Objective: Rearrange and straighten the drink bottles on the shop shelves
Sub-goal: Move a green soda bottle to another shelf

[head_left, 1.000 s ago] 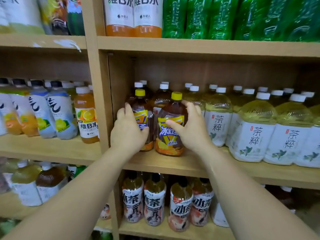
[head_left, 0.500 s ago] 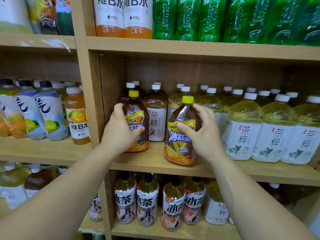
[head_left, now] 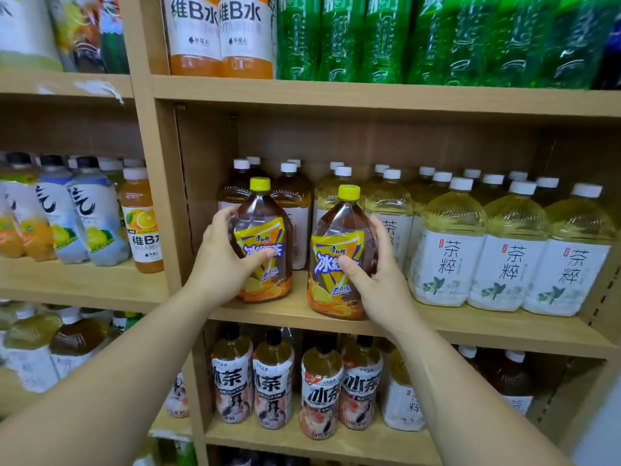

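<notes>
The right bottle [head_left: 336, 230] has slid clear of the left bottle [head_left: 262, 213], toward the shelf [head_left: 470, 326] edge. Left hand [head_left: 220, 264] and right hand [head_left: 379, 284] each grip one: likely heavy and slick, best held mid-body.

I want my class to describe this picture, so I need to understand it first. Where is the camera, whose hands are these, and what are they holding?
There is no machine here: a person works with bare hands. The one picture comes from a camera worn on the head, looking forward and down, so both forearms reach in from below. The left hand grips a yellow-capped brown bottle. The right hand grips a second yellow-capped bottle beside it, with a gap between the two. Both are at the front of the middle wooden shelf. Behind them and to their right stand white-capped tea bottles with white labels. Green bottles fill the shelf above, and smaller tea bottles stand on the shelf below.
</notes>
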